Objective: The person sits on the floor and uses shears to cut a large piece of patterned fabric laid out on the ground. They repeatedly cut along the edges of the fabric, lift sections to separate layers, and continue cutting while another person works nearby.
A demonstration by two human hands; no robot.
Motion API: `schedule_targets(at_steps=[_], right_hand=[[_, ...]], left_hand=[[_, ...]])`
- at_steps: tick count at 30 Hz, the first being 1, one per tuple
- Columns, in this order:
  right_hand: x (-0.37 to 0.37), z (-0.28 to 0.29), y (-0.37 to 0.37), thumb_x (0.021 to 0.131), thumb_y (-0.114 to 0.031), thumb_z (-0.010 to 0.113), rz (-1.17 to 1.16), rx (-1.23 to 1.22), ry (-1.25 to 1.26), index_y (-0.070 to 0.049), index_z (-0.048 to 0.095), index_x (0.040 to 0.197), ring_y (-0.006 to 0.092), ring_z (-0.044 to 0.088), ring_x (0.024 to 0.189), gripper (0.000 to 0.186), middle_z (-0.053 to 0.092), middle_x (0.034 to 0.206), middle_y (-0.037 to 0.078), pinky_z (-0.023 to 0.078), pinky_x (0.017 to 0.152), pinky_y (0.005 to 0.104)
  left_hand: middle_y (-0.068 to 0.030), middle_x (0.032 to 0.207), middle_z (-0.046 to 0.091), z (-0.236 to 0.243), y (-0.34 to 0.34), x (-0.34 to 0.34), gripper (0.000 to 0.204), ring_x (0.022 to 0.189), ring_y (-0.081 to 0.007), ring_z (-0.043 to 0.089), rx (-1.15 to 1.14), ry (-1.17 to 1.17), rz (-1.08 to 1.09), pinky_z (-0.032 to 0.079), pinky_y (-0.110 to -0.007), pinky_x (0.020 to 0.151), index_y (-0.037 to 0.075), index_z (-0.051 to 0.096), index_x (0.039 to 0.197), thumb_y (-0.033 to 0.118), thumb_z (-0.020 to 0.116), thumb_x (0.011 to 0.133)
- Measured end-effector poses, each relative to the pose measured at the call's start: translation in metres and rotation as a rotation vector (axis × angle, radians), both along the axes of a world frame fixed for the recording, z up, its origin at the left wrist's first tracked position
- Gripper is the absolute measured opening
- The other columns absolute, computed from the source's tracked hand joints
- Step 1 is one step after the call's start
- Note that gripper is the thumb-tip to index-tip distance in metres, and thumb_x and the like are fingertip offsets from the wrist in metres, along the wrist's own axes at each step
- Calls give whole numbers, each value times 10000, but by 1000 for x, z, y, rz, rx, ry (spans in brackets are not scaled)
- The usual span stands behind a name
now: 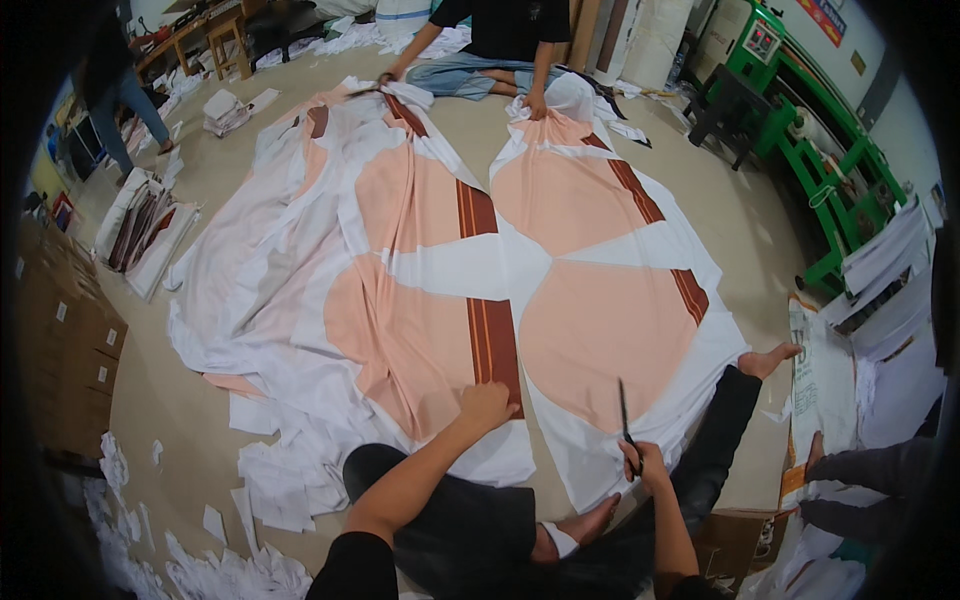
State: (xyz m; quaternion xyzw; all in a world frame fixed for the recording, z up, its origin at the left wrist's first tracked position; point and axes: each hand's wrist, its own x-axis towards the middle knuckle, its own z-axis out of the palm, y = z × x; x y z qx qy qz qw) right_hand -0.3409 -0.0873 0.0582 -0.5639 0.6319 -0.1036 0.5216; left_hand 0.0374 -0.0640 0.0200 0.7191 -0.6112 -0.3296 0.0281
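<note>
A large white fabric sheet printed with peach panels and dark red striped bands lies spread on the floor before me. A slit splits it down the middle, and its left part is bunched in folds. My left hand is closed on the fabric at the lower end of a red band. In my right hand I hold a pair of scissors, the blades pointing away from me over the lower right peach panel. The scissors' handles are partly hidden by my fingers.
Opposite sits a co-worker with scissors in one hand and the fabric's far edge in the other. White scraps lie at left, near cardboard boxes. A green machine and a black stool stand at right. Another person's legs show lower right.
</note>
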Motion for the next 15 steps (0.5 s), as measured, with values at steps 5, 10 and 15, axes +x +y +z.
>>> schedule_targets(at_steps=[5, 10, 15], right_hand=[[-68, -2, 51, 974, -380, 643, -394, -37, -283, -46, 536, 678, 164, 499, 410, 460, 500, 514, 46, 392, 411, 301], [-68, -12, 40, 977, -387, 639, -442, -57, -419, -57, 532, 674, 150, 494, 413, 460, 497, 514, 37, 372, 408, 293], [-75, -10, 39, 975, -407, 641, -461, -45, -457, -71, 517, 667, 140, 489, 419, 472, 492, 520, 29, 371, 413, 285]], left_hand=[[-203, 992, 738, -30, 29, -22, 491, 905, -312, 732, 243, -169, -384, 568, -450, 756, 22, 732, 1062, 425, 721, 782], [-194, 893, 736, -73, 29, 87, 316, 769, -319, 700, 5, 90, -116, 537, -451, 684, 6, 749, 912, 269, 706, 741], [-146, 847, 685, 7, 123, 300, 191, 747, -271, 631, -509, -506, 696, 487, -439, 699, 11, 708, 937, 171, 666, 843]])
